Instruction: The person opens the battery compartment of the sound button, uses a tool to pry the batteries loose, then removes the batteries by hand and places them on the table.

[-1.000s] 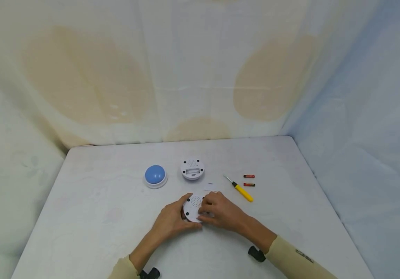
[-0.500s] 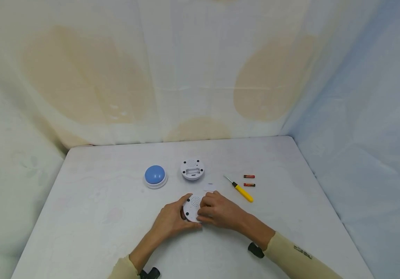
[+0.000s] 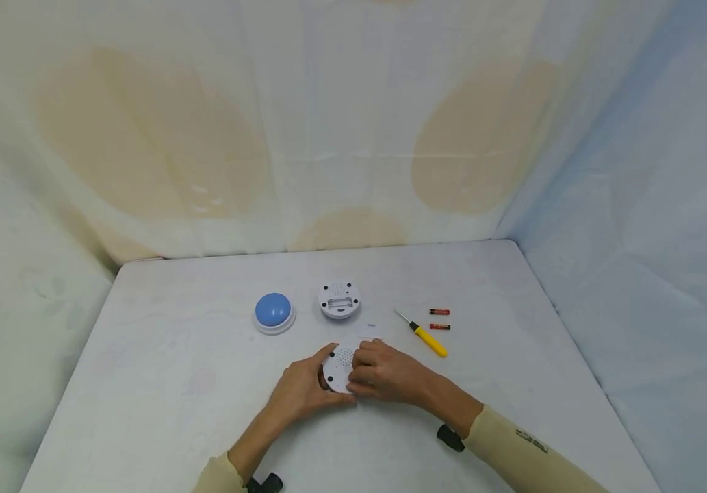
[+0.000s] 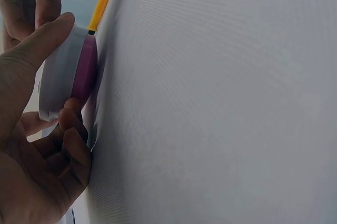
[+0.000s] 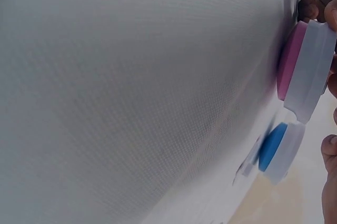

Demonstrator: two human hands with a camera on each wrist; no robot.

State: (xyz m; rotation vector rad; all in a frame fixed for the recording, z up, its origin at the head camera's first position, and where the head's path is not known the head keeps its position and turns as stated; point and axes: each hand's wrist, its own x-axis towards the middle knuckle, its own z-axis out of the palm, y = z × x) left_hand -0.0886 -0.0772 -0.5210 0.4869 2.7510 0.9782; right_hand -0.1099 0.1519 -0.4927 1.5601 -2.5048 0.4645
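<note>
My left hand (image 3: 298,394) grips the rim of a round white push-button buzzer (image 3: 337,368) with speaker holes and dark feet on its upturned back. Its pink dome (image 4: 84,74) faces the table, as both wrist views show. Over the right part of that back, my right hand (image 3: 390,373) has bent fingers, their tips at the surface. I cannot tell whether they pinch something there, since the hand covers that spot. Just beyond lies a thin white piece (image 3: 371,330), partly behind the right hand.
A second buzzer (image 3: 339,300) lies upside down behind, its battery slot uncovered. To its left a blue-domed buzzer (image 3: 273,310) stands upright. A yellow screwdriver (image 3: 430,342) lies to the right, near one battery (image 3: 440,311) and another battery (image 3: 441,326).
My right hand has shifted slightly over the back of the buzzer, and its forearm has turned a little. The left hand keeps its grip, and the other things stay where they were.
</note>
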